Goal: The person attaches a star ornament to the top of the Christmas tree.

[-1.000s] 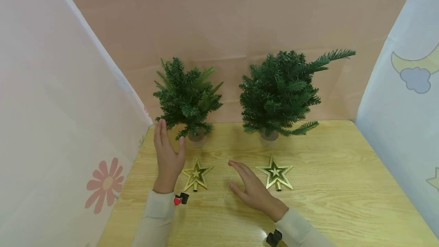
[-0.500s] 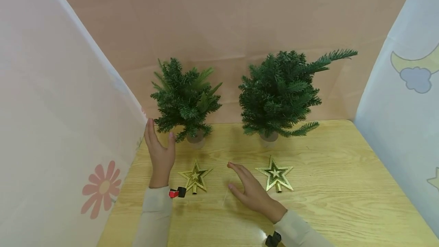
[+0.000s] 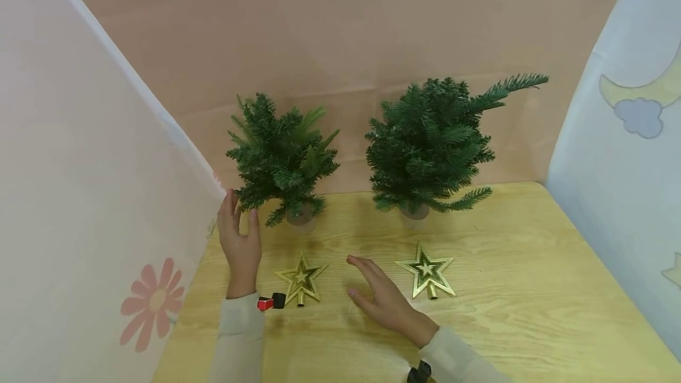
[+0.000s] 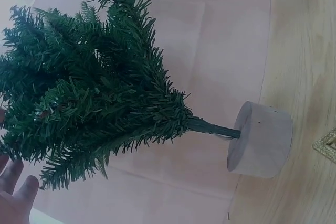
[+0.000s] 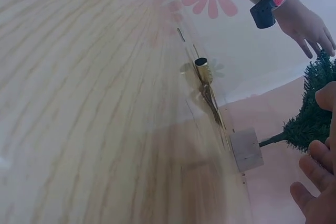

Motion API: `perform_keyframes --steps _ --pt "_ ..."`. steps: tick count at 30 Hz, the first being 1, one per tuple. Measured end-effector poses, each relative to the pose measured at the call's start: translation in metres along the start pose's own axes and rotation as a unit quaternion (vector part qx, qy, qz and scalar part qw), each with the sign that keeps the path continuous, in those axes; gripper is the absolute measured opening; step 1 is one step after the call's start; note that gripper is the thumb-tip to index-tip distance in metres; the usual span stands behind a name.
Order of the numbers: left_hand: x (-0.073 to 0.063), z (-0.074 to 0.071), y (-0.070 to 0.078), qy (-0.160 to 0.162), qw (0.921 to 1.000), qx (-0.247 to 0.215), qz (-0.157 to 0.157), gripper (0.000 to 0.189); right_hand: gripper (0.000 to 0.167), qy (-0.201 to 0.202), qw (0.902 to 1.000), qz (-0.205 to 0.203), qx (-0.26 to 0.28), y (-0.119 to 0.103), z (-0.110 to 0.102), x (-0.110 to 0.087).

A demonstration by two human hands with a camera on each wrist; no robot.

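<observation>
Two small artificial Christmas trees stand at the back of the table. My left hand (image 3: pixel 240 253) is raised at the lower left side of the left Christmas tree (image 3: pixel 284 158), its fingertips right at the branch tips. In the left wrist view its fingers (image 4: pixel 10 177) show beside the needles, loosely bent and gripping nothing. My right hand (image 3: pixel 391 303) hovers over the table between two gold star toppers, fingers extended and thumb apart. The left star topper (image 3: pixel 301 278) and the right star topper (image 3: pixel 426 269) lie flat, each in front of a tree.
The right Christmas tree (image 3: pixel 428 140) has one long branch sticking out to the upper right. A pale round base (image 4: pixel 265 142) supports the left tree. Printed cloth walls (image 3: pixel 106 194) flank the wooden table (image 3: pixel 511 288), and a plain peach cloth (image 3: pixel 346 28) hangs behind.
My left hand has moved left, from in front of the left tree to its outer side. The right hand hardly moves. The whole scene shifts slightly as the head camera turns.
</observation>
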State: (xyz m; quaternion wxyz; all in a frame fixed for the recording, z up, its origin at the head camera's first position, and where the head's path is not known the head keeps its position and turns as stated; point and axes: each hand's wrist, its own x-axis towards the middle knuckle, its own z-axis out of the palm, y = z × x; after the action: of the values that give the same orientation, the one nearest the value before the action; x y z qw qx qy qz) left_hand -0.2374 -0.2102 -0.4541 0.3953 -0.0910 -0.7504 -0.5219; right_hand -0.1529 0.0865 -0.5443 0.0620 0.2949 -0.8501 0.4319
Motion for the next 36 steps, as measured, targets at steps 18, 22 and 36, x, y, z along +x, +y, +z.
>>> perform_keyframes --steps 18,22,36 --pt "-0.002 0.011 0.022 0.036 0.9980 -0.034 -0.040 0.050 0.065 -0.001 0.9994 0.034 -0.006 0.014 0.004 -0.006" --pt "-0.002 0.012 0.018 0.051 0.9967 -0.037 -0.051 0.045 0.065 -0.008 0.9991 0.042 0.006 0.016 0.006 -0.005" --pt "-0.005 0.015 -0.018 0.100 0.9915 -0.027 -0.078 0.032 0.064 -0.026 0.9982 0.053 0.012 0.016 0.017 0.002"
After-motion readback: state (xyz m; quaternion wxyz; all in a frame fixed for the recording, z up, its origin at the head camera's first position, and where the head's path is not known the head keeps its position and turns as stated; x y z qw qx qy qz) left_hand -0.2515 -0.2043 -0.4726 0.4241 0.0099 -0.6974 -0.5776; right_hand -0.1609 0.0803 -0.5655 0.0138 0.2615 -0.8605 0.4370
